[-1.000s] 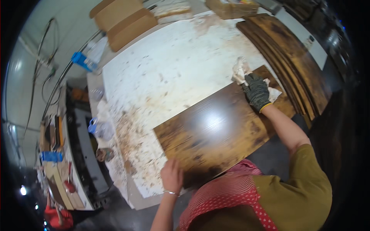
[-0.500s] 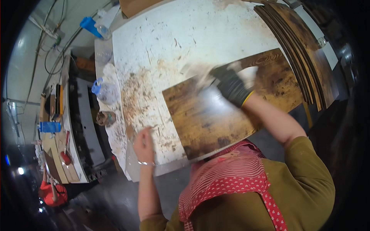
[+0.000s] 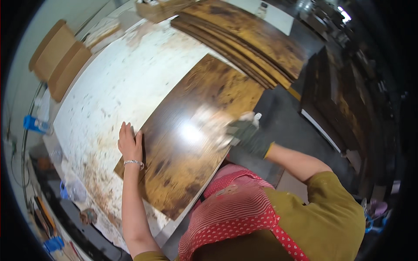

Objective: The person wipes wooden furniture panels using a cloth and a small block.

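A brown wood-grain board (image 3: 174, 161) lies on a white, stained worktable (image 3: 104, 108). My bare left hand (image 3: 130, 145) rests at the board's left edge, fingers stretched out, with a bracelet at the wrist. My right hand (image 3: 244, 135), in a dark glove with a yellow cuff, is closed on a whitish rag (image 3: 209, 124) over the board's near right side. Motion blurs the rag and hides part of the board. Beneath my left wrist, a dark brown corner (image 3: 118, 168) sticks out from under the board.
Stacked similar boards (image 3: 244, 48) lie at the table's far right. An opened cardboard box (image 3: 65, 61) stands at the far left. Along the left edge are a blue object (image 3: 35, 124) and a clear jug (image 3: 75, 191). More dark panels (image 3: 335, 100) stand at right.
My view has turned to the right. The right hand has drawn the rag from the board's far edge toward its near right side. My left hand has come to the board's left edge.
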